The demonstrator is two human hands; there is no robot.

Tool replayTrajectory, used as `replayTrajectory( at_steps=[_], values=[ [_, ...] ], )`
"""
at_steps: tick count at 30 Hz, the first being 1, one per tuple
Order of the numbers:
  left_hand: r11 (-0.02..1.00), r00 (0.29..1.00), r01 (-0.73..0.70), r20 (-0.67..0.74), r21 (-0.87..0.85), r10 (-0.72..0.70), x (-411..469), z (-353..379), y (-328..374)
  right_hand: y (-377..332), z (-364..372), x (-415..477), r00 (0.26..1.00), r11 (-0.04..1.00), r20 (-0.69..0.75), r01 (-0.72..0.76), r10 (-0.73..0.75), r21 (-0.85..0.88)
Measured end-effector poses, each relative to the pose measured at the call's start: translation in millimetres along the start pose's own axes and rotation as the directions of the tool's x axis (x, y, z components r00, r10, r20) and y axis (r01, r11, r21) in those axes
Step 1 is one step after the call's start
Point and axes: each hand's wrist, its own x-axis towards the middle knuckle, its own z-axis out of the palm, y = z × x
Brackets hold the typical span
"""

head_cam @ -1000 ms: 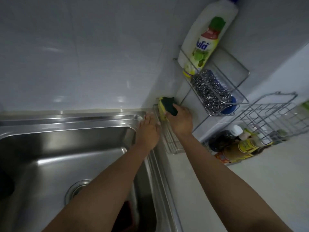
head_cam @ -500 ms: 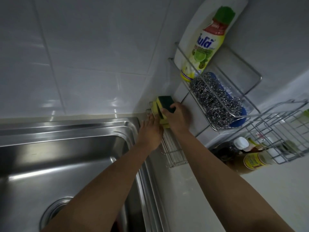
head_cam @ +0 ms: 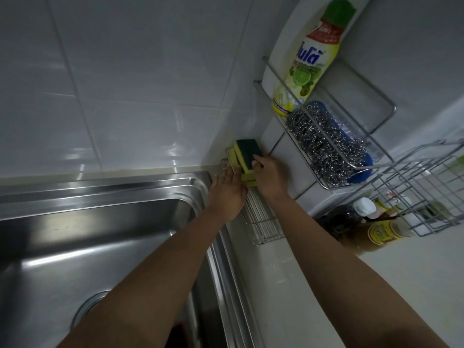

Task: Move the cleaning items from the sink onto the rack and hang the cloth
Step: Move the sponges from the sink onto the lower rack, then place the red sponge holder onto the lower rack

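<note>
Head view: sponge [head_cam: 247, 156] going onto the low rack [head_cam: 261, 222].
Right hand [head_cam: 270, 178] grips it, seating it upright; left hand [head_cam: 227, 194] lies flat and open, steadying the rack's edge.

The right hand [head_cam: 270, 178] grips a yellow-and-green sponge [head_cam: 247, 158] at the far end of the low wire rack [head_cam: 262, 226] beside the sink [head_cam: 100, 222]. The left hand [head_cam: 227, 194] lies flat against the rack's edge, fingers spread. Above, a wall shelf [head_cam: 364, 136] holds a steel scourer [head_cam: 326, 144] and a soap bottle [head_cam: 305, 69].

Both arms extended; left hand [head_cam: 227, 194] flat, right hand [head_cam: 268, 175] fingers [head_cam: 257, 159] curled.
</note>
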Motion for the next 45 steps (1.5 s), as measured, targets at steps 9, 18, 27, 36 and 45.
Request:
replayTrajectory(
  at_steps=[9, 18, 27, 36, 45],
  values=[
    [0.999, 0.997, 0.011, 0.080, 0.035, -0.014, -3, -10, 3, 3, -11, -8, 0.992, 0.986, 0.123, 0.052, -0.032, -0.160],
    [0.991, 0.996, 0.026, 0.082, 0.134, -0.037, -39, -35, 9, -8, -32, -47, 0.983, 0.962, 0.179, 0.097, -0.052, -0.256],
    [0.966, 0.989, 0.138, 0.015, 0.220, -0.145, -157, -72, -8, -33, -20, -164, 0.943, 0.942, 0.291, 0.235, -0.162, -0.238],
    [0.963, 0.971, 0.167, 0.136, 0.213, -0.199, -321, -62, -23, -26, 38, -278, 0.828, 0.894, 0.503, 0.396, -0.247, -0.212],
    [0.962, 0.980, 0.058, 0.170, 0.266, -0.106, -437, -42, -21, -7, 109, -320, 0.584, 0.876, 0.810, 0.421, -0.062, -0.236]
  ],
)
